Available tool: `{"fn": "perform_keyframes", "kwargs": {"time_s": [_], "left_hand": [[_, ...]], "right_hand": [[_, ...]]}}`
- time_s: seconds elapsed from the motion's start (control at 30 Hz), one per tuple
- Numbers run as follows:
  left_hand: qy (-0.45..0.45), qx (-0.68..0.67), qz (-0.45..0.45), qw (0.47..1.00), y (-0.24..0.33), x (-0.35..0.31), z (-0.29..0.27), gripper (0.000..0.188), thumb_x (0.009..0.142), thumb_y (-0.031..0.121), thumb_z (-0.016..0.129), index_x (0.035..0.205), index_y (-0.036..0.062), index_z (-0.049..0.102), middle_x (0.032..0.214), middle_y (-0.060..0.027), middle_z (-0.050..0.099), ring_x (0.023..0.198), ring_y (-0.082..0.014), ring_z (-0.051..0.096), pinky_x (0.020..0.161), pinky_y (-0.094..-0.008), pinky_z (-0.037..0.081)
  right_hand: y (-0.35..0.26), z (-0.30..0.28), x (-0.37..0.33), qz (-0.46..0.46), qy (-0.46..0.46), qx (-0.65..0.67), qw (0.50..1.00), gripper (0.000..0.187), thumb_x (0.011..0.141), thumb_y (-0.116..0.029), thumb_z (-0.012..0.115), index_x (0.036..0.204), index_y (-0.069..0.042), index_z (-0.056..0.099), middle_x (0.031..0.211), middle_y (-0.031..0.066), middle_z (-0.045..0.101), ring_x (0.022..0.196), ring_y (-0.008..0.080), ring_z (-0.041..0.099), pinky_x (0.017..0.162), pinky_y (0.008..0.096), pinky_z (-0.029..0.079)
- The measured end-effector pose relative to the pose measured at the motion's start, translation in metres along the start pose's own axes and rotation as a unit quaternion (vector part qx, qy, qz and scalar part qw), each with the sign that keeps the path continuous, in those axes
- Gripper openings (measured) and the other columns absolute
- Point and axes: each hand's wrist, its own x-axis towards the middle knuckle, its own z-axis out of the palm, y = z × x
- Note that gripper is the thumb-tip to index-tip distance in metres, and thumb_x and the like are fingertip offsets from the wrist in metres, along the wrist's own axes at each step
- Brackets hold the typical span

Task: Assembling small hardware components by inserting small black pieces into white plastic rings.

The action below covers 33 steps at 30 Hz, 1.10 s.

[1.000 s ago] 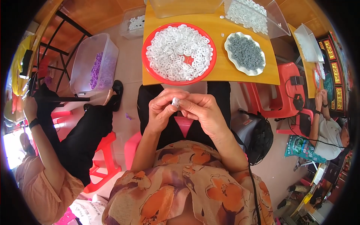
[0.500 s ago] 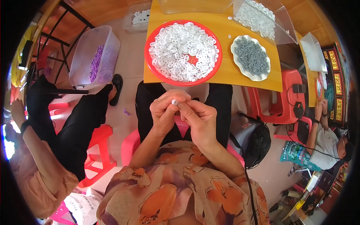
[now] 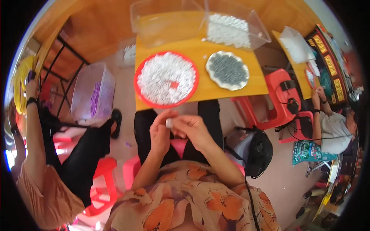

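In front of my lap, both hands meet around a small white plastic piece (image 3: 169, 123). My left hand (image 3: 158, 133) is closed with its fingers pinching the piece. My right hand (image 3: 192, 130) is closed too, its thumb and fingertips pressed against the piece from the right. Just beyond the hands, at the table's near edge, sits a round red tray (image 3: 165, 106) heaped with white pieces (image 3: 163, 75); a little of its red bottom shows. To its right, a scalloped white plate (image 3: 236, 88) holds many thin grey pieces (image 3: 227, 69).
Clear bins stand at the table's (image 3: 246, 92) back; one holds white pieces (image 3: 229, 30). Left, a person in black trousers (image 3: 86, 142) sits near a bin with purple pieces (image 3: 94, 100). Right are red stools (image 3: 275, 100), a black backpack (image 3: 260, 152) and another person (image 3: 333, 133).
My view has shifted, so the table, tray and plate appear lower and further left. Both hands stay together at the white piece, which has turned a little between the fingers.
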Motion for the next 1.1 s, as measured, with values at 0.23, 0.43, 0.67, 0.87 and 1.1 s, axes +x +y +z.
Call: {"fn": "perform_keyframes", "kwargs": {"time_s": [0.23, 0.43, 0.67, 0.87, 1.1], "left_hand": [[-0.126, 0.306, -0.247, 0.911, -0.103, -0.079, -0.104, 0.024, 0.105, 0.019, 0.065, 0.111, -0.0014, 0.076, 0.104, -0.0074, 0.077, 0.094, -0.0189, 0.073, 0.085, -0.0319, 0.056], [-0.387, 0.599, -0.049, 0.699, -0.108, -0.095, -0.082, 0.029, 0.090, 0.029, 0.076, 0.107, 0.0061, 0.075, 0.102, -0.0166, 0.072, 0.097, -0.0368, 0.072, 0.087, -0.0477, 0.058], [-0.356, 0.599, -0.033, 0.716, -0.114, -0.110, -0.096, 0.023, 0.094, 0.024, 0.068, 0.108, 0.0078, 0.077, 0.105, -0.0177, 0.074, 0.098, -0.0373, 0.073, 0.085, -0.0483, 0.058], [-0.396, 0.660, -0.050, 0.636, -0.110, -0.134, -0.088, 0.020, 0.093, 0.020, 0.061, 0.091, 0.0072, 0.077, 0.097, -0.0194, 0.076, 0.094, -0.0405, 0.073, 0.082, -0.0508, 0.058], [-0.405, 0.683, 0.001, 0.608, -0.118, -0.148, -0.096, 0.020, 0.090, 0.020, 0.061, 0.089, 0.0109, 0.078, 0.086, -0.0214, 0.076, 0.084, -0.0401, 0.076, 0.076, -0.0514, 0.060]], "right_hand": [[-0.016, -0.057, -0.030, 0.057, -0.238, -0.483, 0.841, 0.018, 0.096, -0.020, 0.075, 0.094, -0.002, 0.078, 0.072, 0.0045, 0.071, 0.069, 0.0088, 0.064, 0.067, 0.0281, 0.052], [-0.152, -0.032, -0.007, -0.286, 0.168, -0.151, 0.931, 0.019, 0.101, -0.019, 0.068, 0.102, -0.004, 0.080, 0.081, 0.0003, 0.070, 0.064, 0.0047, 0.052, 0.059, 0.0236, 0.041], [-0.045, -0.003, -0.017, -0.175, 0.023, -0.302, 0.937, 0.024, 0.101, -0.029, 0.073, 0.092, -0.008, 0.079, 0.074, -0.0048, 0.066, 0.065, 0.0039, 0.054, 0.059, 0.0248, 0.043], [0.202, -0.078, -0.100, -0.101, 0.041, -0.501, 0.858, 0.035, 0.099, -0.032, 0.069, 0.085, -0.001, 0.073, 0.072, 0.0181, 0.069, 0.067, 0.0329, 0.069, 0.067, 0.0428, 0.055], [0.200, -0.096, -0.121, -0.069, 0.051, -0.562, 0.822, 0.034, 0.096, -0.033, 0.065, 0.089, -0.001, 0.075, 0.084, 0.0239, 0.074, 0.083, 0.0438, 0.074, 0.077, 0.0504, 0.059]]}}
